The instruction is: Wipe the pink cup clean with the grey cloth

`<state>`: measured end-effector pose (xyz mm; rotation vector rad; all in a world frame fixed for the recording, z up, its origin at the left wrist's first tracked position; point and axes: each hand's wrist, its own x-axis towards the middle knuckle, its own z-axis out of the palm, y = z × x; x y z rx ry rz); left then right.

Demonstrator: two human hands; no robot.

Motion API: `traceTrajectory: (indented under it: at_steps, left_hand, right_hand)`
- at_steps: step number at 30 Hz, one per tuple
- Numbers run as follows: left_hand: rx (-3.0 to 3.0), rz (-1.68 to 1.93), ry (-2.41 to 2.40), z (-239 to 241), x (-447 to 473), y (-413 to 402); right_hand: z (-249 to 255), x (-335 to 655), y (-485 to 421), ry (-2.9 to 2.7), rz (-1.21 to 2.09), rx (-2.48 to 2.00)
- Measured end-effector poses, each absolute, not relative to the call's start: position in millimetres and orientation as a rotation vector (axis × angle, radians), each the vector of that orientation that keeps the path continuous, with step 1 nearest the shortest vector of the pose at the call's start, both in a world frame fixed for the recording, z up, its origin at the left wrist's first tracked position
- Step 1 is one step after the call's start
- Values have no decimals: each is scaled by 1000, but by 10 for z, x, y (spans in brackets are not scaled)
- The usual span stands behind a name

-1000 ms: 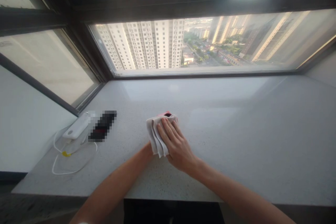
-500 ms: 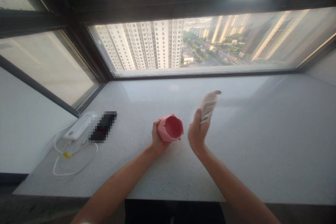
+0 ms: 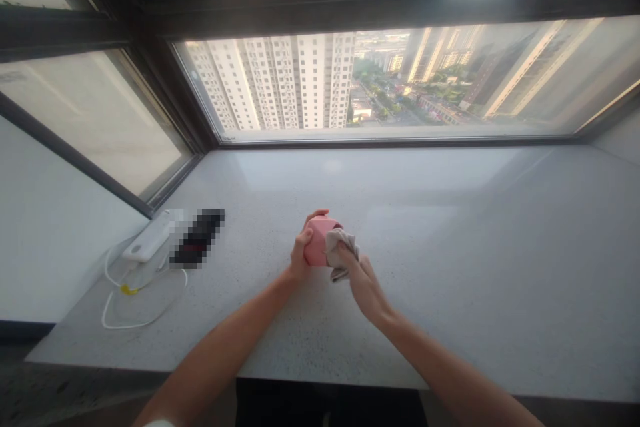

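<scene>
My left hand (image 3: 301,250) is wrapped round a pink cup (image 3: 317,245) with faceted sides, held tilted above the pale countertop with its mouth turned to the right. A crumpled greyish-white cloth (image 3: 341,247) is bunched in my right hand (image 3: 364,280). The cloth covers most of the cup's mouth and touches its rim. Some of my right fingers are hidden by the cloth, and whether they reach inside the cup I cannot tell.
On the left of the speckled stone countertop (image 3: 475,267) lies a white power strip (image 3: 147,240) with a looped white cable (image 3: 135,327) and a yellow tie (image 3: 129,289). Beside it is a blurred-out black object (image 3: 197,240). Dark-framed windows (image 3: 390,143) border the back and left.
My right hand has brought the cloth left and down onto the cup's mouth. The left hand has turned the cup so its opening faces more to the right.
</scene>
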<state>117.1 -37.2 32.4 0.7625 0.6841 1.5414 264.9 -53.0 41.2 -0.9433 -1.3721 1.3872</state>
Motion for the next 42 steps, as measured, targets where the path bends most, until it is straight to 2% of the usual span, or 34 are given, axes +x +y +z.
traceTrajectory:
  at_steps: [6,10,15,20,26,28,30,37,42]
  left_hand:
    - [1070,1627,733,380,1044,-452]
    - [1130,1704,702,345,1070,-468]
    - [949,1679,670,382,1165,-462]
    - [904,1538,593,405,1207,-458]
    - [697,1384,586,346,1247,-498]
    - [654,1311,591,319,1281,-499]
    - [593,1230,583,290,1316,-481]
    - [318,938,455,245,1285,-402]
    - [354,834,466,202,1230,-447]
  right_hand:
    - [519,2748,-433,-799,1897,-805]
    - [579,2783,-467,-751,1934,-727]
    - [578,2829,-538,-985,1781,-732]
    - [664,2983,-467,-1761,1484,-620]
    - [816,3163,-206,-2599,775,-228]
    - [827,3218,-119,-2763,494,-103]
    - [885,3284,-37,-2800,349,-48]
    - [1548,3554,206,-2556,627,181]
    - [1638,3450,189,-2458,768,273]
